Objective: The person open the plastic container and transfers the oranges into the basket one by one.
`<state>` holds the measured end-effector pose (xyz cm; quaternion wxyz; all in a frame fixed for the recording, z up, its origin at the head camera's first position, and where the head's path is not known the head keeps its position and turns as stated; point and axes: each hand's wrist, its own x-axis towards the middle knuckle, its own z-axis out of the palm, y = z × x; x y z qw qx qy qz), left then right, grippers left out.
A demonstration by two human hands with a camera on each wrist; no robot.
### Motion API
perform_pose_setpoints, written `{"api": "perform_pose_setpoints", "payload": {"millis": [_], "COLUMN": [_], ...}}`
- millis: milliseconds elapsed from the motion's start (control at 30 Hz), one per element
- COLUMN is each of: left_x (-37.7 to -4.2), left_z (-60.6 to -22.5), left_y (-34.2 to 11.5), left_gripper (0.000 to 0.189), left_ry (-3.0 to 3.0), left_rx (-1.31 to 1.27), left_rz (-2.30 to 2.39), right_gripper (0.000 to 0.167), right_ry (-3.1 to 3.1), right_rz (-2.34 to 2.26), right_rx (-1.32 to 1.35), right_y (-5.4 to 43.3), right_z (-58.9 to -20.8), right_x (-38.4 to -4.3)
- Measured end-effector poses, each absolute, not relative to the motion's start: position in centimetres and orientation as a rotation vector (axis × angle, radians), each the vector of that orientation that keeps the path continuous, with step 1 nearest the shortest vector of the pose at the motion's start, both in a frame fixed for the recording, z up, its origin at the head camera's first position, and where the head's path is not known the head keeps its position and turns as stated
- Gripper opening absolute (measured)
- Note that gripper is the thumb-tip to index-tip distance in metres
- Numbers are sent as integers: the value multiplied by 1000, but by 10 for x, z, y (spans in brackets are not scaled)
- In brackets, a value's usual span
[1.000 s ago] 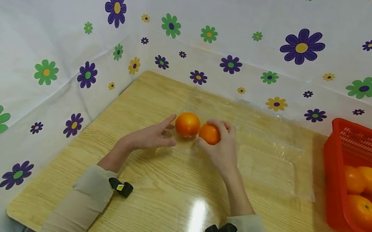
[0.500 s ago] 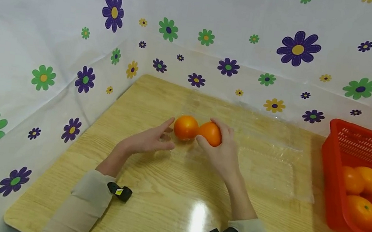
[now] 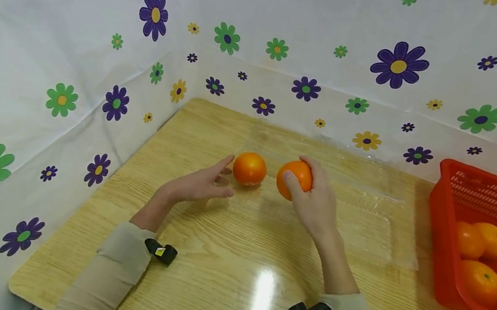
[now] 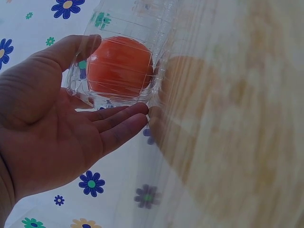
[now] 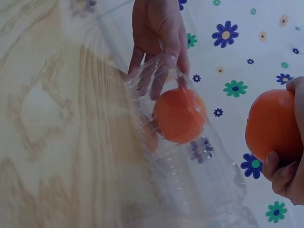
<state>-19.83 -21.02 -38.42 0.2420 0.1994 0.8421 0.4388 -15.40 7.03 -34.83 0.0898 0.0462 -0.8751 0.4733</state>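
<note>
In the head view an orange [image 3: 249, 169] sits at the left end of a clear plastic clamshell box [image 3: 391, 234], whose faint outline is hard to make out on the table. My left hand [image 3: 200, 184] is beside that end, fingers and thumb fairly straight and spread. The left wrist view has the thumb touching the box's clear wall, with the orange [image 4: 118, 66] behind it. My right hand [image 3: 317, 202] grips a second orange [image 3: 295, 180] between thumb and fingers, raised above the box. In the right wrist view this held orange [image 5: 273, 124] is apart from the other.
On the right stands a red plastic basket [image 3: 445, 241] with several oranges [image 3: 483, 282] in it. A flower-printed white sheet [image 3: 264, 22] borders the wooden table [image 3: 196, 278] at the back and left. The box's open lid [image 3: 287, 139] appears to lie toward the sheet.
The right hand has lifted its orange away from the other one and moved it to the right. The left hand and its nearby orange have stayed in place.
</note>
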Motion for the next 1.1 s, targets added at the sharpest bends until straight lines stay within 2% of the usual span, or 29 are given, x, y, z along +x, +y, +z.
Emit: {"api": "perform_pose_setpoints", "payload": {"millis": [667, 1100], "left_x": [-198, -199], "left_z": [-382, -382], "left_y": [-208, -208], "left_gripper": [93, 93], "left_ry": [2303, 2311], "left_rx": [544, 551], "left_rz": [1198, 1192], "right_gripper": [56, 69], "right_ry": [-2667, -2793], "right_rz": [1007, 710], "right_rx": [113, -55], "right_y": [122, 181], "right_z": [-277, -248], "right_x": [-156, -163]}}
